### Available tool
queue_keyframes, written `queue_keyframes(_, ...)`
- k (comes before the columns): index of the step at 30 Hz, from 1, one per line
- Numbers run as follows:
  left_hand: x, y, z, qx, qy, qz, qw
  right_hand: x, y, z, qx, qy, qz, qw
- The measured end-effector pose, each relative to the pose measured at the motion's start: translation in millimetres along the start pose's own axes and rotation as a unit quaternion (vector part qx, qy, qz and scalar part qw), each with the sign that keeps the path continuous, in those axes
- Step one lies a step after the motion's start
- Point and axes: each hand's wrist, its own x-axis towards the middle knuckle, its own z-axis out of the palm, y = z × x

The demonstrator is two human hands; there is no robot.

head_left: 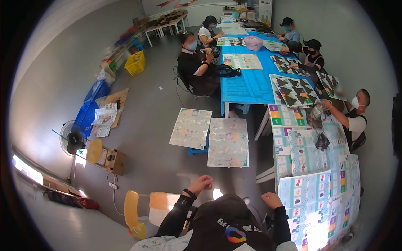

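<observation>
My left hand (202,184) is held in front of my body with its fingers curled together, a dark band on the wrist. No object shows in it. My right hand (272,200) is closed too, near the left edge of the sheet-covered table, and nothing shows in it either. Beyond my hands, two printed sheets lie side by side: a left one (190,129) over a blue stool (197,150) and a right one (228,142). Closest to my right hand is a stack of printed cardboard sheets (307,188), partly in bright sunlight.
A long blue-covered table (247,90) runs away from me, with several seated people working at printed sheets. A person (354,121) at the right handles a sheet with black pieces. On the left stand a fan (74,140), a yellow-backed chair (133,209) and a yellow crate (135,63).
</observation>
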Motion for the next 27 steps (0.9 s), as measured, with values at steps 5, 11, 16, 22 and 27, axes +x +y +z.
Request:
queue_keyframes(5,28,19,48,0.024,-0.026,0.022,0.999,8,51,-2,0.001,-0.006,0.049,0.999)
queue_keyframes(11,48,30,66,0.119,-0.03,0.011,0.992,19,75,-8,-0.017,-0.038,0.047,0.998)
queue_keyframes(16,60,37,56,0.113,-0.035,0.033,0.992,25,70,-21,0.007,-0.005,0.077,0.997)
queue_keyframes(22,73,65,48,0.082,-0.021,0.059,0.995,33,69,-15,0.042,0.005,0.093,0.995)
queue_keyframes(27,74,76,36,0.094,-0.029,0.066,0.993,39,56,-15,0.037,0.014,0.092,0.995)
